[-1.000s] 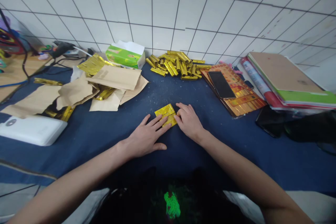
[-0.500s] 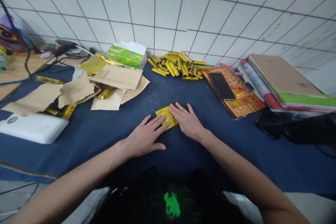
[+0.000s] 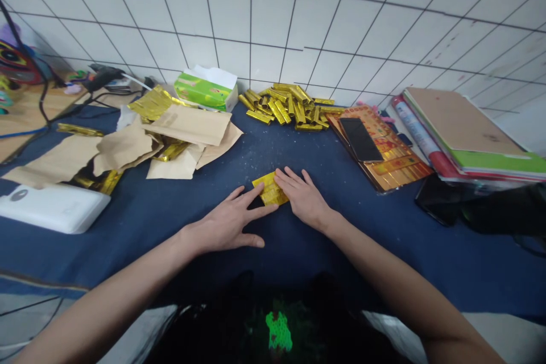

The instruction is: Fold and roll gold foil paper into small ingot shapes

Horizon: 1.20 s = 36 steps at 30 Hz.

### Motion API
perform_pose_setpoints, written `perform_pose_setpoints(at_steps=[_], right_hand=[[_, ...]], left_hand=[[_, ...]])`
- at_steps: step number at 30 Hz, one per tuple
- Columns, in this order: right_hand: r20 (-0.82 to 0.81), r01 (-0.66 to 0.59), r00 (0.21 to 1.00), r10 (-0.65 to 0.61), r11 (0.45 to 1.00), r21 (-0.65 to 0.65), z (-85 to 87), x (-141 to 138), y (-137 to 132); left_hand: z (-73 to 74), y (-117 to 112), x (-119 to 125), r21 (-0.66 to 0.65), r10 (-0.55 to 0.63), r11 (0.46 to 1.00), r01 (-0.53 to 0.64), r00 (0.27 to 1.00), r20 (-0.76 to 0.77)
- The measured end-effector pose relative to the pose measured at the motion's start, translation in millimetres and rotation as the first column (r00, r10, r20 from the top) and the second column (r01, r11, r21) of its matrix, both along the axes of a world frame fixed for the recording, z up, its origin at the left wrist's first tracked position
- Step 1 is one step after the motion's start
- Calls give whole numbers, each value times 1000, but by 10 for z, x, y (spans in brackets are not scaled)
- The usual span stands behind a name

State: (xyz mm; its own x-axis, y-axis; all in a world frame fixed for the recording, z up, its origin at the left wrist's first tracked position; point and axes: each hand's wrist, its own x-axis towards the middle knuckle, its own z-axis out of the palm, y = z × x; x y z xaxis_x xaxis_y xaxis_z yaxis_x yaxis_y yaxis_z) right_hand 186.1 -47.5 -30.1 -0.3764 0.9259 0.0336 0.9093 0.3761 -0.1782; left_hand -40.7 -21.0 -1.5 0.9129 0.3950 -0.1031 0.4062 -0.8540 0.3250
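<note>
The left hand (image 3: 228,224) and right hand (image 3: 303,199) lie open and flat on the blue table (image 3: 362,256), fingers spread, with the gold foil packet (image 3: 270,189) between them. Nothing pinches it, so a careless nudge could slide it or spring its folds, well short of the far pile of gold foil bars (image 3: 290,105).

Your right fingers (image 3: 291,180) cover part of the gold foil packet (image 3: 267,189); left of it, kraft paper (image 3: 187,128) hides most of the gold strips (image 3: 110,182); right of it, lettering on the printed card (image 3: 396,168) is too small to read.

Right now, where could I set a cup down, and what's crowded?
Blue cloth shows between the right hand and the black phone, and between the left hand and the white case. Crowded: the torn brown paper and gold foil rolls.
</note>
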Motion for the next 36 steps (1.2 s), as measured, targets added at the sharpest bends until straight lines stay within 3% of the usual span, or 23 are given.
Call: perform_pose_setpoints(at_steps=[10,26,36], right_hand=[[-9,-3,1000,3,1000,2,2,3,2],[-2,2,1000,-2,1000,11,-1,6,-7],[2,1,1000,-1,1000,15,-14,8,-4]], left_hand=[[-112,-36,-5,80,-23,997,24,1000,-5],[-51,-85,38,46,-8,999,6,999,51],[-83,-178,92,187,21,982,-25,999,24]])
